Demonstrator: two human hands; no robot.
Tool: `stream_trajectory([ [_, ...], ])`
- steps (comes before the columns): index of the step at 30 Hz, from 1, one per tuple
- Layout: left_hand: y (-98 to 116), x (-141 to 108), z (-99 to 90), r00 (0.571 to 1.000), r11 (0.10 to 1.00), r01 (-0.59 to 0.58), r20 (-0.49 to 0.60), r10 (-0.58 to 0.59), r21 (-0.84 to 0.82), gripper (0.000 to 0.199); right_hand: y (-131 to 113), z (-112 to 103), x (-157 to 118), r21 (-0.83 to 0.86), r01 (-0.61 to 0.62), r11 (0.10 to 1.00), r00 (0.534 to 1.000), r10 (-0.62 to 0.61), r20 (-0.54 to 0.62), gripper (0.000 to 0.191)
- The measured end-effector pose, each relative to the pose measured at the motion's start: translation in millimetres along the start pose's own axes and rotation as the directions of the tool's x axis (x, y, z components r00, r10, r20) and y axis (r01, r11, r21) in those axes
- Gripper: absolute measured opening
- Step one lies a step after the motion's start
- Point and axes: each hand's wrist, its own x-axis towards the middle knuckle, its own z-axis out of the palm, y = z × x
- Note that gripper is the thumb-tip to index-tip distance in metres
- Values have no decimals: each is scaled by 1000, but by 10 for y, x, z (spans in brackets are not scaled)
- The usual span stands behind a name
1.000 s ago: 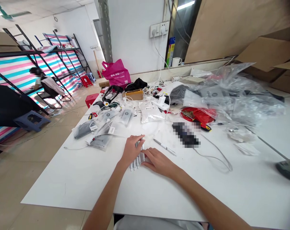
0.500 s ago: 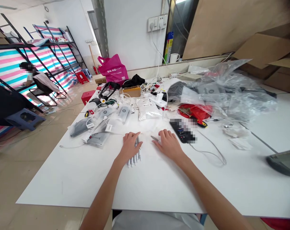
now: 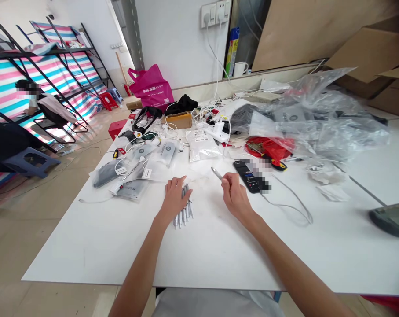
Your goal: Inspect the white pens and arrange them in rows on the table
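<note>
White-topped work table fills my view, in a room with striped tarpaulin bunks (image 3: 8, 94) along the far left. On my feed, my right hand (image 3: 235, 196) is closed on a slim white pen (image 3: 217, 174), pinched between thumb and fingertips, with its silvery tip angled up and to the left, off the table. My left hand (image 3: 174, 200) lies open over a tight row of matching pens (image 3: 183, 215), its palm covering their upper half while their lower ends poke out toward me.

Just beyond my right hand sits a black handset (image 3: 247, 176), partly pixelated, with a grey cable (image 3: 293, 207) curling away to its right. Ahead lie a white pouch (image 3: 202, 145), plastic sachets (image 3: 166, 152), and a heap of clear plastic film (image 3: 321, 132) around a red bag (image 3: 268, 149). Further off, a magenta tote bag (image 3: 151, 86) stands by the wall, and a seated person (image 3: 27, 90) is at the bunks.

I judge the step in hand to be one pen lifted apart while the others are held together. The next move calls for placing that pen without disturbing the row under my left palm.
</note>
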Motion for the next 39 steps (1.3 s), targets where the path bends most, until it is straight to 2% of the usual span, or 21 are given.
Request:
stream_trajectory([
  [2, 19, 11, -37, 995, 997, -2, -104, -6, -77, 42, -34, 14, -35, 143, -20, 990, 998, 28, -52, 30],
  [4, 61, 24, -99, 968, 979, -4, -246, -47, -204, 35, -45, 43, -64, 204, -24, 979, 997, 39, -71, 31],
  [6, 117, 38, -171, 919, 932, -9, -370, -135, -363, 30, -43, 65, -83, 230, -32, 973, 995, 53, -84, 29],
  [8, 174, 49, -233, 868, 863, -9, -432, -244, -505, 26, -39, 71, -92, 246, -47, 968, 993, 72, -93, 29],
  [11, 252, 53, -273, 839, 765, 9, -412, -356, -644, 24, -58, 57, -95, 282, -81, 956, 993, 102, -60, 32],
  [13, 310, 41, -262, 871, 706, 23, -332, -362, -708, 26, -104, 51, -100, 347, -113, 931, 993, 119, 3, 35],
  [15, 384, 13, -226, 934, 602, 47, -178, -309, -797, 31, -180, 56, -113, 507, -192, 840, 980, 140, 140, 38],
  [17, 472, -29, -176, 980, 420, 110, 28, -197, -901, 40, -277, 69, -135, 689, -375, 620, 916, 135, 377, 41],
  [18, 516, -54, -149, 984, 316, 158, 122, -131, -936, 45, -325, 75, -148, 729, -492, 476, 855, 104, 508, 43],
  [20, 587, -102, -102, 964, 147, 265, 262, -35, -953, 48, -408, 84, -174, 685, -693, 224, 705, 15, 709, 44],
  [21, 609, -122, -83, 951, 96, 309, 309, -16, -946, 46, -438, 86, -187, 638, -757, 143, 641, -27, 767, 45],
  [23, 622, -147, -49, 938, 47, 348, 346, -30, -936, 38, -469, 90, -211, 573, -817, 68, 568, -73, 820, 43],
  [25, 602, -150, -18, 941, 49, 332, 328, -83, -942, 29, -470, 104, -231, 576, -810, 108, 572, -73, 817, 43],
  [27, 570, -138, 12, 943, 103, 310, 292, -160, -945, 27, -454, 130, -250, 639, -717, 277, 659, -27, 751, 44],
  [29, 546, -120, 37, 936, 177, 284, 233, -263, -942, 28, -434, 158, -264, 661, -541, 520, 780, 17, 626, 44],
  [30, 540, -111, 42, 932, 209, 267, 197, -305, -941, 29, -424, 169, -268, 637, -455, 622, 825, 24, 565, 43],
  [32, 541, -94, 35, 931, 250, 225, 132, -341, -942, 33, -406, 180, -265, 585, -363, 726, 867, 34, 497, 42],
  [33, 545, -86, 22, 938, 262, 204, 111, -330, -943, 34, -396, 180, -257, 581, -362, 729, 872, 44, 488, 43],
  [35, 553, -72, -15, 959, 275, 186, 113, -261, -943, 37, -379, 175, -233, 619, -413, 668, 865, 75, 497, 46],
  [37, 551, -64, -53, 971, 269, 205, 161, -176, -941, 43, -369, 168, -207, 662, -501, 558, 833, 103, 544, 48],
  [39, 533, -60, -79, 969, 270, 233, 199, -149, -934, 43, -369, 167, -192, 676, -580, 455, 787, 99, 609, 50],
])
